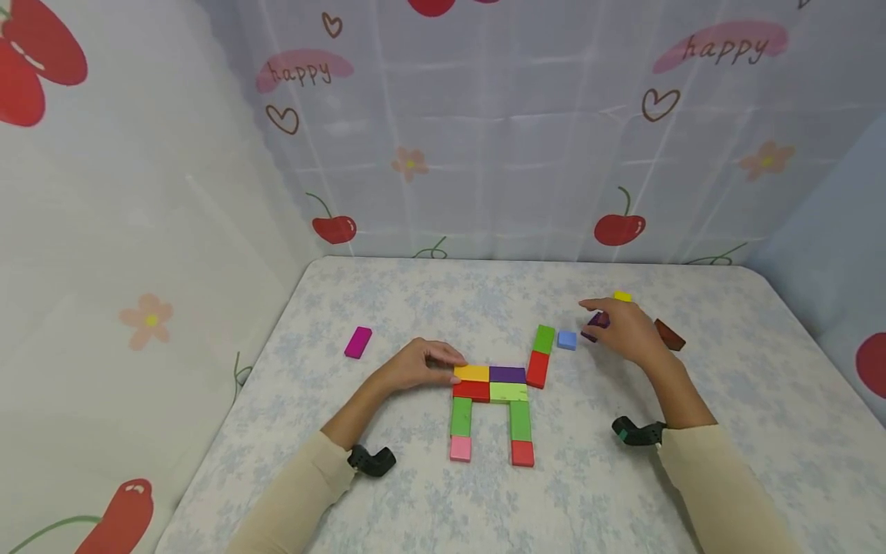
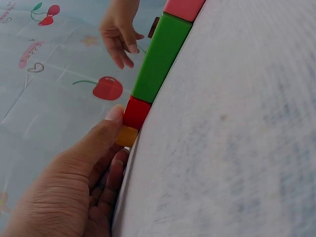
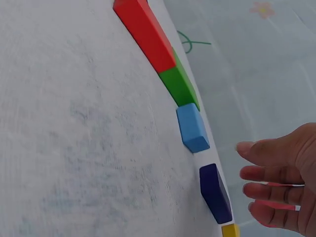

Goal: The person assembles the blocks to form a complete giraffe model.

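My left hand (image 1: 422, 365) is at the left end of a flat figure made of coloured blocks. Its thumb and fingers pinch the corner of the orange block (image 1: 472, 373); in the left wrist view the thumb tip is right at the red block (image 2: 137, 112). In the figure, a purple block (image 1: 507, 375) lies beside the orange one, above a light green block (image 1: 508, 392). My right hand (image 1: 626, 329) hovers with extended fingers over a dark purple block (image 3: 215, 192). The right wrist view shows a gap between fingers and block.
A small blue block (image 1: 567, 340) lies between the slanted green block (image 1: 544, 339) and my right hand. Beyond that hand are a yellow block (image 1: 623, 296) and a brown block (image 1: 669, 335). A magenta block (image 1: 358, 342) lies at left. Printed curtains surround the table (image 1: 415, 300).
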### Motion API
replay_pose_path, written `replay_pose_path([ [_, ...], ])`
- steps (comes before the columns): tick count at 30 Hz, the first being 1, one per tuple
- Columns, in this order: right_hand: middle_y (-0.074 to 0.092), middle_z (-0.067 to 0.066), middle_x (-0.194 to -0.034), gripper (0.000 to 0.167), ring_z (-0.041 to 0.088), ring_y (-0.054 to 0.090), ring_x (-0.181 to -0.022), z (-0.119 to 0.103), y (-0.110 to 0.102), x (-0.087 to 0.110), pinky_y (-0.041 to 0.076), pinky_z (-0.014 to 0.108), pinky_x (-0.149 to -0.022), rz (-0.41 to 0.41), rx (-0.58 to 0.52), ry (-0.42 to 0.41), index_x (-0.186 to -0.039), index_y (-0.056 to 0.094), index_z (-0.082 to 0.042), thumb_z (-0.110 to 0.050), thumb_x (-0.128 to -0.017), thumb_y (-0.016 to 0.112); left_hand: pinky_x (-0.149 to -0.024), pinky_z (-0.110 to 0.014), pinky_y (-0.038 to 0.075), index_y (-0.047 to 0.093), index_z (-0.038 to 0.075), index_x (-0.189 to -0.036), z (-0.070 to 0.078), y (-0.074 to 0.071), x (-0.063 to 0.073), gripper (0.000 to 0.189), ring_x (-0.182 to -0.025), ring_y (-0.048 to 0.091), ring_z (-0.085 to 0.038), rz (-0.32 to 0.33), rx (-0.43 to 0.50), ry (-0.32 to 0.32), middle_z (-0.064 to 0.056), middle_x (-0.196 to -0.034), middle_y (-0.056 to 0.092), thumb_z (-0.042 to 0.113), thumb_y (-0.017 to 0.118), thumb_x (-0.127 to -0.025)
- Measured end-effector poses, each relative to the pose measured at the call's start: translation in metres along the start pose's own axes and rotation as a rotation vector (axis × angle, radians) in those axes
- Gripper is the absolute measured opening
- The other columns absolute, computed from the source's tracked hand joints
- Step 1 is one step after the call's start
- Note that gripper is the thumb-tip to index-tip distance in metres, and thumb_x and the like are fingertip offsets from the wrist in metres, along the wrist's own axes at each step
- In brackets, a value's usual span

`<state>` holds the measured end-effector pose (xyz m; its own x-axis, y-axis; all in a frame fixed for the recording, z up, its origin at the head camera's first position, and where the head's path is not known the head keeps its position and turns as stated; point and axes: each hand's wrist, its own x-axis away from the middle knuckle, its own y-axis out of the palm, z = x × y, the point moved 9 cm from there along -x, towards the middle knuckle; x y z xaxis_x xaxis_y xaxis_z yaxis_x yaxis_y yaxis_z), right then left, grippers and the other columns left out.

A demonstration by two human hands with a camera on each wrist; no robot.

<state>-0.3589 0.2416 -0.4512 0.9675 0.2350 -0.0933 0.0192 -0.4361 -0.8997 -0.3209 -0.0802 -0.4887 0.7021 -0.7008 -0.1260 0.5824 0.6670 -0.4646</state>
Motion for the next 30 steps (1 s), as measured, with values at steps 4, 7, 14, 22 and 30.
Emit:
replay_pose_path([
  [4, 0.068, 0.024, -0.106, 0.049, 0.036, 0.062, -0.091, 0.014, -0.002, 0.003, 0.053, 0.043, -0.065, -0.019, 0.034, 0.06, -0.134, 0.063, 0.002, -0.02, -0.092, 0.076, -0.097, -0.032, 0.049, 0.075, 0.0, -0.118, 0.0, 0.0, 0.0, 0.033, -0.113, 0.063, -0.014, -0.001, -0.007, 0.006, -0.013, -0.118, 0.072, 0.004, 0.08, -0.086],
  [7, 0.066, 0.03, -0.114, 0.051, 0.041, 0.062, -0.097, 0.022, 0.001, 0.004, 0.054, 0.05, -0.071, -0.039, 0.051, 0.101, -0.132, 0.063, 0.005, -0.023, -0.091, 0.077, -0.096, -0.032, 0.05, 0.076, 0.0, -0.118, -0.001, -0.001, -0.001, 0.032, -0.112, 0.063, -0.014, 0.0, -0.019, 0.011, -0.012, -0.117, 0.073, 0.005, 0.081, -0.086],
  [14, 0.065, 0.032, -0.117, 0.055, 0.043, 0.061, -0.1, 0.032, 0.01, 0.002, 0.053, 0.052, -0.077, -0.077, 0.028, 0.169, -0.133, 0.061, 0.005, -0.021, -0.089, 0.079, -0.097, -0.033, 0.05, 0.076, 0.006, -0.119, -0.029, 0.002, -0.007, 0.034, -0.113, 0.063, -0.017, 0.012, -0.055, 0.0, -0.007, -0.118, 0.073, 0.008, 0.082, -0.086],
  [22, 0.068, 0.026, -0.103, 0.049, 0.036, 0.063, -0.089, 0.03, 0.011, 0.001, 0.055, 0.042, -0.067, -0.053, -0.025, 0.116, -0.129, 0.063, 0.007, -0.015, -0.088, 0.079, -0.095, -0.033, 0.05, 0.079, 0.018, -0.117, -0.038, 0.002, -0.007, 0.034, -0.112, 0.063, -0.012, 0.026, -0.035, 0.005, 0.004, -0.115, 0.074, 0.017, 0.085, -0.084],
  [30, 0.068, 0.025, -0.105, 0.048, 0.035, 0.061, -0.09, 0.026, 0.008, 0.001, 0.054, 0.042, -0.068, -0.006, -0.047, 0.065, -0.128, 0.065, 0.007, -0.015, -0.089, 0.079, -0.095, -0.033, 0.051, 0.079, 0.018, -0.117, -0.037, 0.001, -0.006, 0.033, -0.112, 0.063, -0.014, 0.023, -0.043, 0.013, 0.006, -0.115, 0.074, 0.019, 0.085, -0.084],
])
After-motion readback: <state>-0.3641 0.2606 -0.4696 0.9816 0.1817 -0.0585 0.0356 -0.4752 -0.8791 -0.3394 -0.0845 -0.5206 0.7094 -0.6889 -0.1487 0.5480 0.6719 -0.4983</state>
